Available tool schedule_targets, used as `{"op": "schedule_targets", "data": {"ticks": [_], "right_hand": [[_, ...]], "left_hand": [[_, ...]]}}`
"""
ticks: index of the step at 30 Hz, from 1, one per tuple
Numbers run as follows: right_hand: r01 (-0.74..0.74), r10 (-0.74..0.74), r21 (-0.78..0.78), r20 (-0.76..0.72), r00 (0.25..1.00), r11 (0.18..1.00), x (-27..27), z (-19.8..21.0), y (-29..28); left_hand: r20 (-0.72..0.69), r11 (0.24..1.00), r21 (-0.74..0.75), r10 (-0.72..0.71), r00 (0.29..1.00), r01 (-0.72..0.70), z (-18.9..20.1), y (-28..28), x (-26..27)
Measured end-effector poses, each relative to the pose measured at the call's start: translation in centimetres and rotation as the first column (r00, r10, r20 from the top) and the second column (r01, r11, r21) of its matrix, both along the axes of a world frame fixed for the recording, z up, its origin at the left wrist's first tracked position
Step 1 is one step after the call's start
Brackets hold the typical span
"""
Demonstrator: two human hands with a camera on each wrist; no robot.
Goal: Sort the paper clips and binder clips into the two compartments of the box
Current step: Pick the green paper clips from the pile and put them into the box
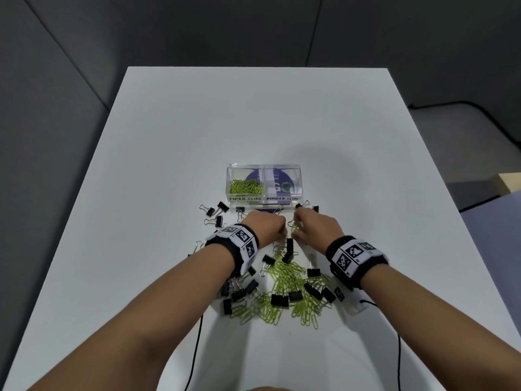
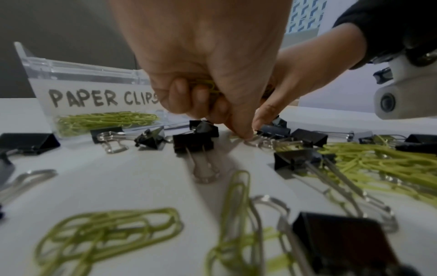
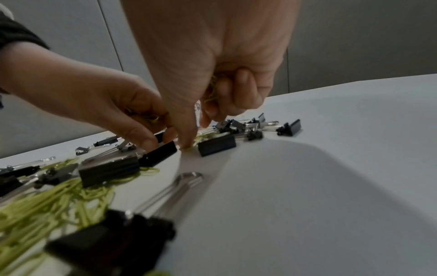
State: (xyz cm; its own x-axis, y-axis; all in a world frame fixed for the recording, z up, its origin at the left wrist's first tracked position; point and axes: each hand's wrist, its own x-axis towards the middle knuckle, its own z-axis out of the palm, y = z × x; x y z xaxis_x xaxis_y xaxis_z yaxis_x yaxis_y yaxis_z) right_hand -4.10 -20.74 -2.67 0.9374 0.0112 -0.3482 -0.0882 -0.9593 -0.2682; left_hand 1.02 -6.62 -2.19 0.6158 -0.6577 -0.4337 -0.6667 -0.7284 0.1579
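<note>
A clear two-compartment box [image 1: 264, 166] stands mid-table, labelled PAPER CLIPS on the left and BINDER CLIPS on the right. Green paper clips [image 1: 245, 186] lie in its left compartment; the right one holds no clips. A mixed pile of green paper clips [image 1: 284, 286] and black binder clips [image 1: 280, 300] covers the table in front of it. My left hand [image 1: 266, 224] curls round green paper clips [image 2: 208, 86], its fingertip down on the table. My right hand [image 1: 307, 224] also grips green paper clips [image 3: 211, 89] and reaches down among the clips.
More binder clips [image 1: 214, 211] are scattered left of the box and near its right corner [image 1: 306, 207]. Both wrists wear black bands with printed markers. Black cables [image 1: 197, 342] run off the white table's near edge. Grey walls surround the table.
</note>
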Motion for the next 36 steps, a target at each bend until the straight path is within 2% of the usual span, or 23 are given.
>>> {"op": "schedule_targets", "data": {"ticks": [8,10,13,17,21,25,30,36], "right_hand": [[0.064,-0.064,0.001,-0.021,0.998,0.998,-0.5,-0.2,0.0],[0.07,-0.07,-0.001,-0.025,0.997,0.998,-0.6,-0.3,0.2],[0.049,-0.05,-0.037,-0.026,0.998,0.998,-0.8,-0.4,0.9],[0.017,-0.021,-0.071,-0.065,0.998,0.997,-0.7,-0.1,1.5],[-0.023,0.018,-0.076,-0.069,0.997,0.997,-1.2,0.0,2.0],[-0.025,0.024,-0.049,-0.022,0.999,0.998,-2.0,-0.3,2.0],[-0.085,0.087,-0.052,0.045,0.995,0.995,-2.1,0.2,1.7],[-0.21,0.21,-0.116,-0.012,0.978,0.971,-1.7,0.8,2.2]], "left_hand": [[0.026,0.992,0.011,-0.125,0.992,0.125,0.4,0.6,-0.5],[0.006,0.995,-0.07,-0.077,0.997,0.077,0.9,1.5,-0.6],[-0.058,0.977,-0.181,0.099,0.993,-0.108,1.7,4.1,-0.6],[-0.128,0.953,-0.163,0.238,0.963,-0.257,1.3,8.4,-1.1],[-0.086,0.968,-0.097,0.225,0.971,-0.232,0.6,11.5,-1.9],[-0.117,0.939,-0.09,0.32,0.94,-0.331,-0.3,13.6,-2.1],[-0.09,0.95,-0.048,0.303,0.949,-0.307,0.4,13.4,-2.3],[-0.029,0.987,0.038,0.155,0.988,-0.154,1.8,10.1,-1.8]]}}
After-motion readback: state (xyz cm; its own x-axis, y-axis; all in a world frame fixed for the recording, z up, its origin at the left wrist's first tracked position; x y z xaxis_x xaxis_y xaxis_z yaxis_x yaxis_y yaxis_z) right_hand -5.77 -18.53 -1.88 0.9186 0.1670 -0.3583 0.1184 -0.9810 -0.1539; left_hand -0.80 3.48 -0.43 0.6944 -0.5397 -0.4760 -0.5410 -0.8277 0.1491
